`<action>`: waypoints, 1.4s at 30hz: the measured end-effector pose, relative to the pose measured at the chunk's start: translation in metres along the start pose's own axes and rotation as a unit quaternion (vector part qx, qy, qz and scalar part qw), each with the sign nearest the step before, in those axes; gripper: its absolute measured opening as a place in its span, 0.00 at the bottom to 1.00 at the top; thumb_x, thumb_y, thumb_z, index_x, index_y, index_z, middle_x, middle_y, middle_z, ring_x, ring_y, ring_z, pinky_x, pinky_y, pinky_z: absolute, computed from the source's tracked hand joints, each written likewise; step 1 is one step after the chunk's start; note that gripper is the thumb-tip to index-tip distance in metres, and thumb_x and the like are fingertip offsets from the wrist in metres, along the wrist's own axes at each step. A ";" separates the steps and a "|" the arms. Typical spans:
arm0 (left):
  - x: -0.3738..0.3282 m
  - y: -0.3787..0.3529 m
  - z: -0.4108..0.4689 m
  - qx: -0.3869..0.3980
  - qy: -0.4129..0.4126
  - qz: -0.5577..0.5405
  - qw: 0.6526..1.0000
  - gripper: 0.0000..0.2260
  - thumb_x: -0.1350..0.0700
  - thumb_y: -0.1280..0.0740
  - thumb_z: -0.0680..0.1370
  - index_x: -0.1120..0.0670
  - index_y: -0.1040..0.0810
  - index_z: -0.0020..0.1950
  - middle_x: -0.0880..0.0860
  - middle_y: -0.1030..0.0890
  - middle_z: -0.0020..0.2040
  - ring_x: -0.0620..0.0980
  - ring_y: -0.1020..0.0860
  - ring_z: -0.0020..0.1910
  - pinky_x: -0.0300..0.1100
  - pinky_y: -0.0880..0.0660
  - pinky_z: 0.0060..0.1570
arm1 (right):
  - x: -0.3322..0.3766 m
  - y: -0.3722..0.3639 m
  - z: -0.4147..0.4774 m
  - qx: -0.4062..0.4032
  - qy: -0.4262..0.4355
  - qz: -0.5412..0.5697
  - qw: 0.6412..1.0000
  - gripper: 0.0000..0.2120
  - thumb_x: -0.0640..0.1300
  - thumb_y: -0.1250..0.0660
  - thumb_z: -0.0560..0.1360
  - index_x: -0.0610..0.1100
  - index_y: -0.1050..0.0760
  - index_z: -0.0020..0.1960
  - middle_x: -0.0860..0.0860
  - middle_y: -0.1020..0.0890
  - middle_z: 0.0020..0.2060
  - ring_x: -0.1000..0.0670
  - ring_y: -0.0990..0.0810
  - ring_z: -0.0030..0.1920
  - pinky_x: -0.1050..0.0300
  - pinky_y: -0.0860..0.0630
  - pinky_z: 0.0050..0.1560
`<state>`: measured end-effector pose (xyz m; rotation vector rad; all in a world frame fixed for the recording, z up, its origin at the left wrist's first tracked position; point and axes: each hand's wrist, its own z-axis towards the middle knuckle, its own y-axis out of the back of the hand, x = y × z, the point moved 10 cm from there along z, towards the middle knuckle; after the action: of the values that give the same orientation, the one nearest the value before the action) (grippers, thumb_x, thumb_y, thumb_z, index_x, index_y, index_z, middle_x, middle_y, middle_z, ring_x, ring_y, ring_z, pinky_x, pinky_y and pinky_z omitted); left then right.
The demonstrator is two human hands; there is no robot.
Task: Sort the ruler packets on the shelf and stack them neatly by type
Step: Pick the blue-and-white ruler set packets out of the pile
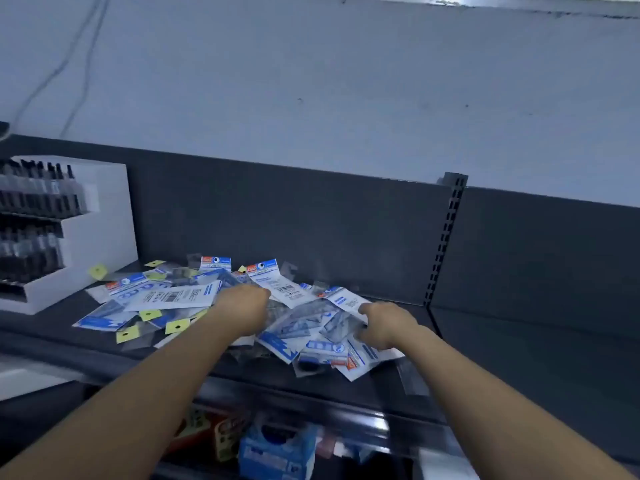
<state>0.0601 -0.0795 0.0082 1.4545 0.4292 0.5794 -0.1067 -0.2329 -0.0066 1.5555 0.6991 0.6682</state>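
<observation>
On the dark shelf (485,341), a loose heap of packets (301,317) lies spread from left of centre to the right, overlapping at all angles. Most are white and blue, some clear, with small yellow tags (177,326) scattered along the near left edge. None are stacked; the types are mixed together.

Both bare arms reach in from below. The left hand (242,308) rests on the middle of the heap, knuckles up and fingers curled under; its grip looks clenched, but whether it has hold of a packet I cannot tell, since the fingertips are hidden. The right hand (386,325) sits on the right part of the heap, also curled, with the fingers pressed down into the clear and blue packets; again I cannot tell whether anything is actually pinched. The two hands are apart, with several packets lying between them.

A white display box (104,216) of dark pens stands at the left end of the shelf, just beside the heap's far left edge. Behind it all runs a dark back panel (294,220), with a slotted upright (445,237) to the right. Below the shelf's front lip, blurred blue and orange goods (277,448) show on a lower level.
</observation>
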 end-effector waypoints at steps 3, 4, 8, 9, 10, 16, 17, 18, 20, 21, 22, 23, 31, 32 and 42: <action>0.000 -0.013 0.028 0.008 -0.023 0.006 1.000 0.13 0.56 0.42 0.79 0.55 0.28 0.62 0.56 0.24 0.61 0.56 0.25 0.59 0.50 0.26 0.53 | -0.005 -0.010 0.026 0.006 -0.021 0.000 1.000 0.23 0.56 0.42 0.78 0.48 0.32 0.69 0.48 0.25 0.65 0.45 0.28 0.65 0.51 0.28 0.59; -0.001 -0.016 0.035 0.011 -0.027 0.006 1.000 0.14 0.55 0.43 0.79 0.54 0.28 0.63 0.55 0.25 0.62 0.55 0.26 0.60 0.51 0.26 0.55 | -0.008 -0.014 0.034 0.011 -0.030 -0.001 1.000 0.22 0.56 0.42 0.77 0.48 0.31 0.68 0.48 0.24 0.64 0.45 0.27 0.63 0.51 0.28 0.58; -0.002 -0.034 0.066 0.028 -0.067 0.018 0.997 0.22 0.50 0.43 0.81 0.49 0.37 0.74 0.52 0.38 0.76 0.55 0.35 0.72 0.51 0.35 0.66 | -0.014 -0.026 0.061 0.019 -0.060 0.018 0.998 0.21 0.56 0.40 0.77 0.50 0.31 0.67 0.47 0.24 0.63 0.44 0.26 0.63 0.51 0.29 0.60; -0.003 -0.039 0.074 0.038 -0.075 0.026 0.996 0.23 0.50 0.43 0.80 0.49 0.40 0.76 0.52 0.41 0.77 0.54 0.38 0.74 0.52 0.38 0.69 | -0.017 -0.028 0.067 0.018 -0.063 0.024 0.998 0.21 0.55 0.41 0.77 0.49 0.31 0.67 0.47 0.24 0.64 0.44 0.26 0.63 0.51 0.29 0.61; -0.004 -0.045 0.082 0.048 -0.082 0.033 0.995 0.24 0.51 0.43 0.80 0.48 0.41 0.77 0.52 0.41 0.78 0.53 0.39 0.74 0.53 0.41 0.70 | -0.019 -0.029 0.072 0.017 -0.065 0.025 0.997 0.20 0.54 0.41 0.78 0.49 0.30 0.67 0.47 0.24 0.64 0.43 0.26 0.63 0.51 0.29 0.60; -0.020 -0.047 0.113 0.025 -0.119 0.065 0.990 0.20 0.56 0.42 0.79 0.46 0.33 0.72 0.52 0.27 0.69 0.53 0.27 0.65 0.47 0.30 0.60 | -0.023 -0.015 0.093 -0.047 -0.047 -0.038 0.997 0.13 0.48 0.42 0.79 0.45 0.25 0.60 0.45 0.21 0.58 0.42 0.22 0.58 0.54 0.27 0.51; -0.023 -0.045 0.116 0.011 -0.126 0.070 0.990 0.20 0.58 0.42 0.79 0.47 0.30 0.70 0.52 0.25 0.67 0.53 0.26 0.64 0.47 0.28 0.57 | -0.023 -0.014 0.095 -0.060 -0.043 -0.045 0.996 0.13 0.46 0.42 0.79 0.45 0.24 0.58 0.45 0.20 0.57 0.42 0.21 0.57 0.54 0.27 0.49; -0.025 -0.043 0.118 -0.004 -0.129 0.071 0.989 0.19 0.60 0.42 0.78 0.48 0.28 0.67 0.52 0.23 0.64 0.53 0.24 0.62 0.48 0.26 0.55 | -0.024 -0.012 0.097 -0.069 -0.039 -0.046 0.996 0.12 0.45 0.42 0.78 0.45 0.23 0.56 0.45 0.19 0.55 0.42 0.21 0.56 0.54 0.27 0.46; -0.025 -0.034 0.120 -0.040 -0.121 0.075 0.989 0.16 0.62 0.41 0.76 0.51 0.25 0.62 0.53 0.21 0.59 0.54 0.23 0.58 0.47 0.26 0.48 | -0.026 -0.008 0.099 -0.091 -0.037 -0.029 0.995 0.11 0.43 0.42 0.77 0.46 0.22 0.53 0.45 0.18 0.52 0.41 0.20 0.53 0.56 0.30 0.42; -0.026 -0.029 0.120 -0.058 -0.111 0.074 0.989 0.14 0.62 0.40 0.76 0.52 0.26 0.61 0.54 0.21 0.57 0.54 0.23 0.57 0.46 0.28 0.44 | -0.027 -0.005 0.099 -0.105 -0.035 -0.014 0.994 0.10 0.43 0.41 0.77 0.46 0.22 0.52 0.46 0.18 0.50 0.41 0.19 0.51 0.56 0.31 0.41; -0.027 -0.023 0.120 -0.077 -0.104 0.067 0.989 0.14 0.63 0.40 0.76 0.53 0.26 0.60 0.54 0.21 0.55 0.54 0.22 0.55 0.45 0.30 0.41 | -0.028 -0.001 0.098 -0.121 -0.030 0.002 0.992 0.09 0.43 0.41 0.76 0.47 0.22 0.50 0.46 0.18 0.48 0.41 0.20 0.49 0.56 0.32 0.39; -0.029 -0.016 0.120 -0.097 -0.100 0.054 0.989 0.13 0.63 0.40 0.76 0.54 0.27 0.60 0.54 0.21 0.55 0.55 0.22 0.54 0.45 0.32 0.40 | -0.028 0.003 0.098 -0.139 -0.024 0.017 0.990 0.08 0.42 0.42 0.76 0.47 0.24 0.47 0.45 0.18 0.45 0.41 0.20 0.47 0.56 0.33 0.38; -0.076 0.009 0.109 -0.149 -0.204 -0.194 0.948 0.12 0.68 0.37 0.73 0.58 0.22 0.53 0.54 0.20 0.52 0.53 0.25 0.55 0.44 0.29 0.51 | -0.041 0.041 0.093 -0.242 -0.021 0.160 0.957 0.11 0.44 0.45 0.80 0.44 0.32 0.40 0.48 0.25 0.33 0.42 0.27 0.35 0.54 0.36 0.33; -0.081 0.008 0.105 -0.145 -0.219 -0.225 0.938 0.14 0.71 0.37 0.70 0.58 0.21 0.51 0.54 0.21 0.53 0.53 0.25 0.57 0.45 0.29 0.53 | -0.040 0.041 0.093 -0.235 -0.008 0.162 0.958 0.11 0.46 0.45 0.81 0.44 0.30 0.41 0.47 0.23 0.34 0.41 0.26 0.37 0.54 0.34 0.34; -0.056 -0.023 0.112 -0.126 0.034 -0.483 0.866 0.10 0.58 0.26 0.70 0.51 0.25 0.48 0.51 0.25 0.55 0.49 0.30 0.61 0.37 0.31 0.48 | -0.024 0.000 0.085 -0.058 0.073 0.277 0.956 0.11 0.53 0.40 0.75 0.52 0.20 0.50 0.53 0.16 0.44 0.49 0.20 0.46 0.52 0.24 0.49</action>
<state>0.0850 -0.2027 -0.0095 0.8051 1.0121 -0.1325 -0.0573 -0.3059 -0.0145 1.6110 0.3134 1.2285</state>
